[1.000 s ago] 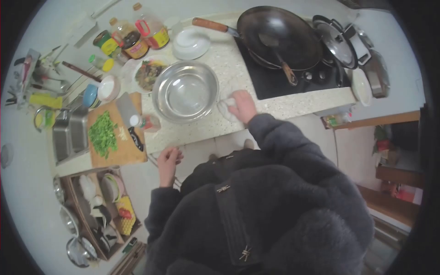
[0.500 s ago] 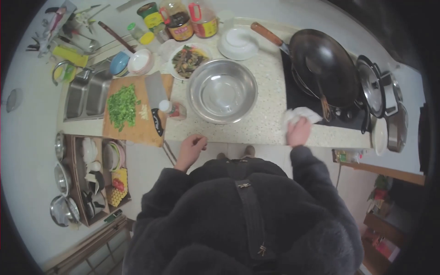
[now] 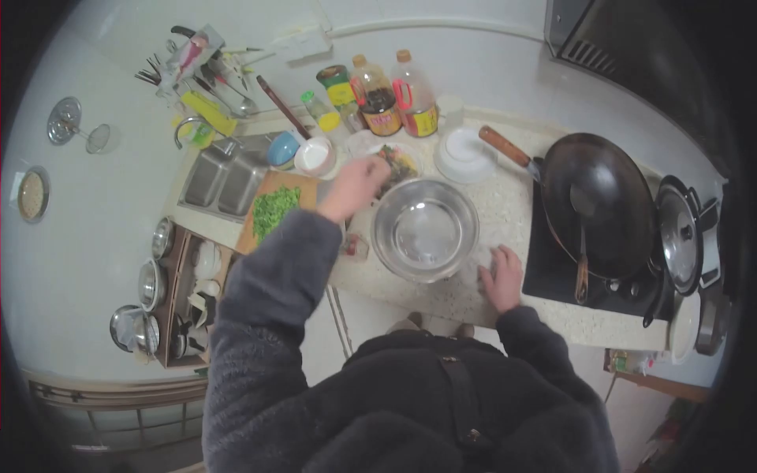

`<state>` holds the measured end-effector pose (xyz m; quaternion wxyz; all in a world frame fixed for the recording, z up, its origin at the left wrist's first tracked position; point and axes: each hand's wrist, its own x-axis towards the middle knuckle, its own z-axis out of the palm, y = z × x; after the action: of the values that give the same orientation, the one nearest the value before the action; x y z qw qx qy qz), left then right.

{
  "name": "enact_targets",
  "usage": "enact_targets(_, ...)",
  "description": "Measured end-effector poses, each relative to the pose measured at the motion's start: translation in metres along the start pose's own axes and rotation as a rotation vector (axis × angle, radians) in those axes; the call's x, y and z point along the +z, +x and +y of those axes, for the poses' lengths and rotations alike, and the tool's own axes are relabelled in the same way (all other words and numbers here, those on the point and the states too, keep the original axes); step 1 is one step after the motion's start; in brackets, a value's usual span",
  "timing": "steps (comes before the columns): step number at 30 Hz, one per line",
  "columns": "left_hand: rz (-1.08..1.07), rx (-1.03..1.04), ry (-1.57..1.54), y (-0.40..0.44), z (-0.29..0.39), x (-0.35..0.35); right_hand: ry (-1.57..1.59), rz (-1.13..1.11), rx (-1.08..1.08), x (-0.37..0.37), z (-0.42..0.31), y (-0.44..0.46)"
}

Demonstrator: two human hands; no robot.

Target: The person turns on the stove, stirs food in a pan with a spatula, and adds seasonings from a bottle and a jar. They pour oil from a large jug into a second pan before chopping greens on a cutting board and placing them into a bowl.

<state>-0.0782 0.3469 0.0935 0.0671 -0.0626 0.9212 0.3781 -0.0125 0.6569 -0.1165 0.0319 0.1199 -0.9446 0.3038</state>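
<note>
My left hand [image 3: 359, 188] is raised over the edge of the cutting board [image 3: 247, 234], its curled fingers in front of the plate of cooked food [image 3: 402, 162]. Whether anything sits inside those fingers is hidden. Low on the counter, my right hand [image 3: 505, 277] has its fingers on a crumpled white cloth [image 3: 475, 262], just right of the steel basin [image 3: 426, 229]. The basin holds nothing I can make out. Chopped greens [image 3: 276, 211] lie on the board. My left arm hides most of the knife, and a small seasoning jar [image 3: 356, 247] shows beside the sleeve.
A wok [image 3: 599, 205] rests on the black stove [image 3: 544, 268] at the right, with a pot lid [image 3: 680, 235] beyond it. Sauce bottles [image 3: 378, 98] and stacked white plates [image 3: 465, 155] stand along the back. On the left are the double sink [image 3: 209, 177] and several bowls.
My right hand has moved with the cloth from the stove's edge leftward to the basin. My left hand has risen from the counter's front edge towards the food plate. The view has tilted up.
</note>
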Motion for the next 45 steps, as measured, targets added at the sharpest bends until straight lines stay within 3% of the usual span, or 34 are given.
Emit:
enact_targets(6,0.424,-0.127,-0.192,0.203,-0.097,-0.056,0.130,0.087,-0.015,-0.027,-0.029,-0.014)
enact_targets(11,0.391,-0.015,-0.018,0.307,-0.146,-0.059,0.159,0.130,0.075,-0.037,-0.052,-0.025)
enact_targets(14,0.308,-0.008,-0.153,0.324,-0.154,-0.057,0.115,0.176,0.092,-0.043,-0.056,-0.028)
enact_targets(18,0.131,0.014,-0.244,0.298,-0.140,-0.070,0.072,0.225,0.092,-0.056,-0.068,-0.017)
enact_targets(21,0.034,-0.018,-0.683,0.284,-0.135,-0.056,0.047,0.261,0.060,-0.061,-0.078,0.000)
enact_targets(25,0.145,0.144,-1.310,0.288,-0.124,-0.033,0.011,0.271,-0.031,-0.072,-0.101,0.032)
enact_targets(27,0.178,0.146,-1.375,0.269,-0.111,-0.042,0.017,0.261,-0.080,-0.081,-0.113,0.047)
enact_targets(32,0.183,0.243,-1.011,0.183,-0.030,-0.086,0.027,0.327,-0.321,-0.138,-0.151,0.114)
enact_targets(36,0.047,0.388,-0.673,0.108,0.034,-0.095,0.044,0.374,-0.321,-0.195,-0.203,0.168)
enact_targets(39,-0.085,0.490,-0.589,0.063,0.065,-0.084,0.025,0.229,-0.122,-0.226,-0.241,0.183)
enact_targets(42,-0.231,0.551,-0.615,0.021,0.086,-0.058,-0.208,0.241,-0.227,-0.244,-0.237,0.159)
enact_targets(45,-0.336,0.475,-0.655,-0.027,0.111,-0.025,-0.221,0.234,-0.248,-0.269,-0.202,0.114)
